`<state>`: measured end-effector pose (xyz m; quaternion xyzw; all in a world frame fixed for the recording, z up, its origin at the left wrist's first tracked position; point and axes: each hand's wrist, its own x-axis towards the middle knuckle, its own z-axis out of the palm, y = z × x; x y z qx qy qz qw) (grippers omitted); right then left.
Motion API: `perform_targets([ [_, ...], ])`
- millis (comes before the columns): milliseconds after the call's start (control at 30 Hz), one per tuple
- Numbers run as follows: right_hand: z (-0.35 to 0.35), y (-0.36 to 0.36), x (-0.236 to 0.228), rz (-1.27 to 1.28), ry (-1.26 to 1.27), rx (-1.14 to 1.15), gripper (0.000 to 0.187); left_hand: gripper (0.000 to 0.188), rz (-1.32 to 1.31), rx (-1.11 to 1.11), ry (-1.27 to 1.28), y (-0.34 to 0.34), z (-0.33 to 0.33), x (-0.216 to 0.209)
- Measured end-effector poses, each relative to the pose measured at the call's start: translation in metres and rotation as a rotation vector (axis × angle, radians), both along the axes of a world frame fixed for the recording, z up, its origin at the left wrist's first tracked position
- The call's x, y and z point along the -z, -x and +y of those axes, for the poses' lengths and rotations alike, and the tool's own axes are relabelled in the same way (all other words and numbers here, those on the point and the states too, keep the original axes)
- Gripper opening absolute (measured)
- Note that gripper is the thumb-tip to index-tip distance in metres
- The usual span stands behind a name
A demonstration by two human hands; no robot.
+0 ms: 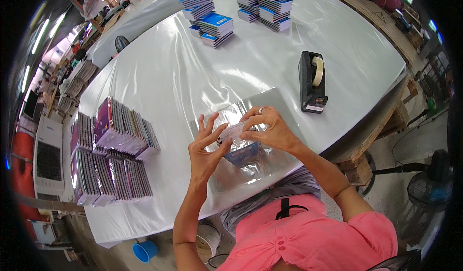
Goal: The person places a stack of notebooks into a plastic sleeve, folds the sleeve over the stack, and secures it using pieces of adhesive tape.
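Near the table's front edge, a small bundle of blue-covered notebooks (243, 154) stands with its pale page edges up. Shiny clear plastic film appears to lie around it. My left hand (205, 144) pinches the bundle's left end with thumb and forefinger, its other fingers raised. At the right end, my right hand (271, 128), with a ring on one finger, closes its fingertips on the top edge. Glare hides where film and paper meet. Under the bundle lies a clear plastic sheet (284, 108).
A black tape dispenser (306, 85) with a pale roll stands to the right. Stacks of blue notebooks (217, 24) sit at the far side of the white-covered table (164, 174). Purple notebooks (118, 140) in rows stand at left. A blue bucket (145, 250) is below the edge.
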<state>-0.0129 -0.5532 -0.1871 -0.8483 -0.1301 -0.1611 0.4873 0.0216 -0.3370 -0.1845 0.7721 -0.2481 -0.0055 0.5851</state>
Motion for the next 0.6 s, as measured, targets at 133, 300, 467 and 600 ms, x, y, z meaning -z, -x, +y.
perform_targets([
  [133, 0.000, -0.001, -0.003, 0.017, 0.034, -0.022, 0.013, 0.045, 0.144, 0.034, 0.034, 0.000, 0.001, -0.001],
  [300, -0.004, 0.000, 0.002, 0.033, -0.007, -0.048, 0.015, 0.046, 0.194, 0.080, 0.059, 0.006, 0.018, -0.006],
  [467, -0.020, 0.009, 0.006, 0.109, -0.228, -0.333, 0.039, 0.058, -0.148, 0.223, -0.233, 0.006, 0.035, 0.006],
  [600, -0.008, 0.019, 0.019, 0.116, -0.279, -0.297, 0.041, 0.057, -0.219, 0.245, -0.281, -0.006, 0.032, 0.013],
])
